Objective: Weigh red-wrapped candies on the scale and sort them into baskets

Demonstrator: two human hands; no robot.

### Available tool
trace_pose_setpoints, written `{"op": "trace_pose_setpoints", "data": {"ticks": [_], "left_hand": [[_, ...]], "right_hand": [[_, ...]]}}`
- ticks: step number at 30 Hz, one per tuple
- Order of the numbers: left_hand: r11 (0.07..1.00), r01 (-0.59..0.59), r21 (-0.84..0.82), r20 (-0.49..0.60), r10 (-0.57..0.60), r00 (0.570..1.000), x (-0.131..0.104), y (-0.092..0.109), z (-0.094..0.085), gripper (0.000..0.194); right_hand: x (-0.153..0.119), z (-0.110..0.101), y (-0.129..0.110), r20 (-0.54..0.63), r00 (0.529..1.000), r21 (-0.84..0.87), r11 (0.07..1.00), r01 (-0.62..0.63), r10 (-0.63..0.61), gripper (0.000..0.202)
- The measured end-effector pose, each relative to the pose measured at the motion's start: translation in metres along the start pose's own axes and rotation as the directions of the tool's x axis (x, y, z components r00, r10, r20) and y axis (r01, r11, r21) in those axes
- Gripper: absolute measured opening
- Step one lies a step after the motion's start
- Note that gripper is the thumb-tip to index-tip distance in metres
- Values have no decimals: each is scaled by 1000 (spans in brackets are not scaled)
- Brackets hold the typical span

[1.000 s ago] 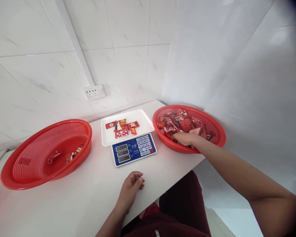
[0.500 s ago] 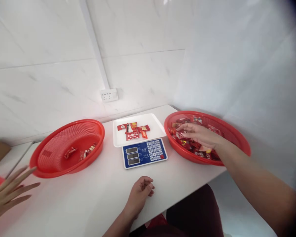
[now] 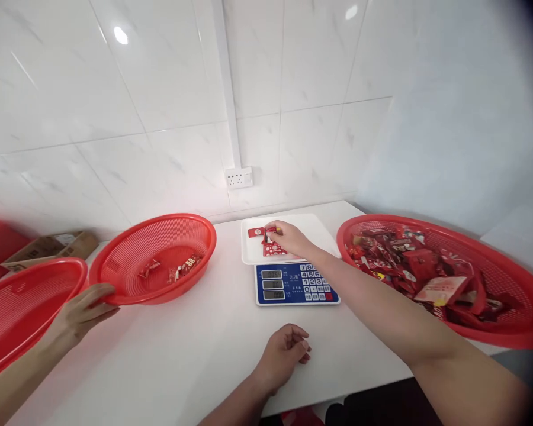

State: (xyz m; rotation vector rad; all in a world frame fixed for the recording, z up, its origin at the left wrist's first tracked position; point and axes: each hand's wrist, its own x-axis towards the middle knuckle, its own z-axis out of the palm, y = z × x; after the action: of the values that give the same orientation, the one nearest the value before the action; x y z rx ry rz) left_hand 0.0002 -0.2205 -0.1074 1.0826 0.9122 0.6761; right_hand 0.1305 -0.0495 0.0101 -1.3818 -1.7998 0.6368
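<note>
My right hand (image 3: 290, 238) is over the white pan (image 3: 320, 228) of the digital scale (image 3: 293, 285), its fingers pinched on a small red snack packet (image 3: 270, 233). Beside it in the pan lie a plain red packet (image 3: 256, 232) and a red packet with white dots (image 3: 273, 249). The hand covers part of the pan. My left hand (image 3: 284, 358) rests on the table in front of the scale, fingers loosely curled inward with nothing visible in them.
At right, a red basket (image 3: 453, 234) holds many red packets. Another red basket (image 3: 160, 228) at left has a few packets; a co-worker's hand (image 3: 82, 313) touches its rim. Farther left are a third red basket (image 3: 26, 284) and a cardboard box (image 3: 55, 245). A wall socket (image 3: 238, 177) is behind.
My right hand has moved left from the right basket to the scale pan. My left hand stays on the table. The co-worker's hand has reached the left basket's rim. The view has shifted.
</note>
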Motion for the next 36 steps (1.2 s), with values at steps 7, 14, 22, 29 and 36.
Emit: {"op": "trace_pose_setpoints", "data": {"ticks": [7, 14, 22, 29, 36], "left_hand": [[1000, -6, 1, 18, 6, 1000, 0, -4, 0, 33], [998, -36, 60, 47, 33, 998, -3, -5, 0, 26], [991, -32, 129, 32, 28, 999, -8, 6, 0, 23], [630, -29, 776, -448, 583, 677, -21, 75, -96, 31], [225, 708, 669, -635, 669, 387, -68, 116, -201, 56]], "right_hand": [[-8, -7, 7, -96, 973, -297, 939, 173, -210, 26], [-130, -40, 13, -329, 944, -152, 988, -14, -37, 31], [-229, -10, 75, -290, 890, 153, 935, -321, 353, 35], [-244, 7, 93, -113, 916, 181, 914, -363, 386, 36], [-242, 4, 95, -73, 920, 175, 913, -368, 384, 34]]}}
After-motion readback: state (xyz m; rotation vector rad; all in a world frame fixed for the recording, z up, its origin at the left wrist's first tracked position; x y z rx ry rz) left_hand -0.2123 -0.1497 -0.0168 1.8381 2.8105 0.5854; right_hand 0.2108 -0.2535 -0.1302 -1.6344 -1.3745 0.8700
